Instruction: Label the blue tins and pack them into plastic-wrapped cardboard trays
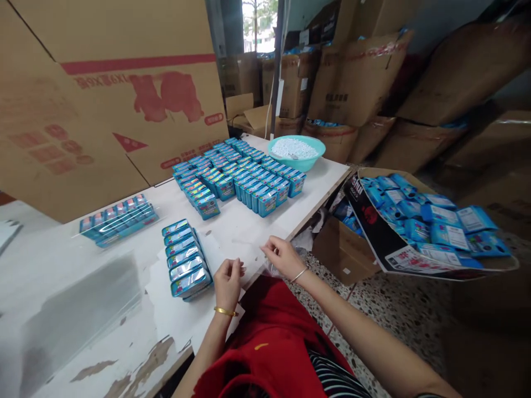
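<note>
My left hand [228, 281] is closed, its fingers curled at the table's front edge, just right of a short row of blue tins [187, 258]. Whatever may be in those fingers is hidden. My right hand [284, 257] pinches at the edge of what looks like a thin clear plastic bag [271, 269], which is faint and partly hidden below the hand. Farther back stands a large block of upright blue tins [249, 177] in tight rows. On the left lies a clear-wrapped pack of blue tins [118, 218].
A turquoise basin [309, 163] of small white pieces stands at the table's far right corner. A large carton [112, 110] rises along the back left. Right of the table, an open box [369, 221] holds blue packs. Clear plastic sheets [83, 315] lie front left.
</note>
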{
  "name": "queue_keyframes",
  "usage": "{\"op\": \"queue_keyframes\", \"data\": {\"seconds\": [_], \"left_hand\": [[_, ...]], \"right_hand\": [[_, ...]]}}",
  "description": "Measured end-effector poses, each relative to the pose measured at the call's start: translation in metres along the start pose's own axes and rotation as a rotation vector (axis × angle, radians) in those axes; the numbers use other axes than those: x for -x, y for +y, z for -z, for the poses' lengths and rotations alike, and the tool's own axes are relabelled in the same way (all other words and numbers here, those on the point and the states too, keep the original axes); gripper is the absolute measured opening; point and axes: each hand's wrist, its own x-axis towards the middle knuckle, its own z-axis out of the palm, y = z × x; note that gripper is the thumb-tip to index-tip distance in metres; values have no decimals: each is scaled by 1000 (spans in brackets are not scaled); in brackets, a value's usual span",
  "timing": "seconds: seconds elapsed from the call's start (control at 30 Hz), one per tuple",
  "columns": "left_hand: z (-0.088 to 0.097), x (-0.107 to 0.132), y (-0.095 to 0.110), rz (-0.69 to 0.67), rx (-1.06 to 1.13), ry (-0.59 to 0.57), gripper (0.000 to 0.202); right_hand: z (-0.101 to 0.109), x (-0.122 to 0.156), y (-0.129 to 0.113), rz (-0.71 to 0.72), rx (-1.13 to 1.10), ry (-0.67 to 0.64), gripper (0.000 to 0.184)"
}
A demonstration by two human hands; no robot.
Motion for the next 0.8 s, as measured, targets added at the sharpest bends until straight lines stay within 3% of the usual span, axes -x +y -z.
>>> {"op": "queue_keyframes", "data": {"seconds": [0.1,0.2,0.3,0.43,0.57,0.73,0.8], "left_hand": [[7,-6,13,-296,-372,84,29],[10,-4,26,-608,-706,169,19],[7,5,27,-764,-914,21,14],[0,6,15,-715,-974,-311,30],[-9,-12,13,-621,-977,-487,47],[-28,-28,42,-444,-1095,-667,43],[-23,-26,61,-445,-1066,-722,35]], "right_hand": [[10,-1,-25,171,291,25,21],[7,1,-43,290,520,34,19],[-4,4,-50,318,628,-44,15],[-17,6,-50,354,634,-116,11],[-18,8,-52,412,590,-61,11],[-4,0,-50,518,451,121,15],[3,-6,-49,532,421,206,16]]}}
